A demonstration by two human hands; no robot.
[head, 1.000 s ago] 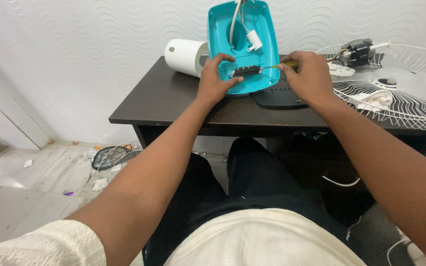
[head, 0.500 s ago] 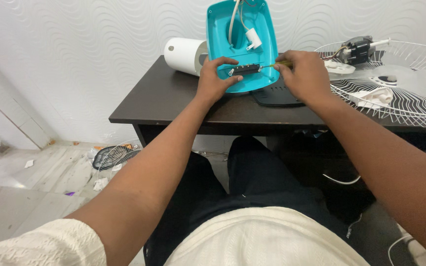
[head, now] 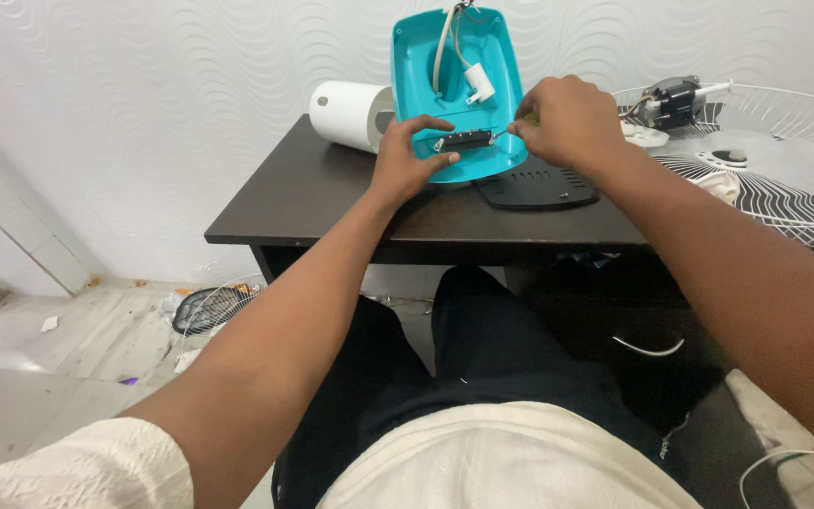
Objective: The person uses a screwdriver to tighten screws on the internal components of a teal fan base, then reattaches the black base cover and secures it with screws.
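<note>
A teal shell [head: 454,90] stands tilted on a dark worktop [head: 332,193], its hollow side facing the camera. The left hand [head: 405,160] pinches a small black block [head: 464,140] against the shell's lower edge, fingers clamped on it. The right hand [head: 565,118] grips a thin tool [head: 504,133], its tip touching the block. A white cylinder [head: 349,114] lies left of the shell, a black plate [head: 537,187] below it, a wire fan guard [head: 774,179] to its right.

White cylinder [head: 348,114], black vented plate [head: 537,185], wire fan guard [head: 773,184] and small motor [head: 673,100] on dark table [head: 303,203].
</note>
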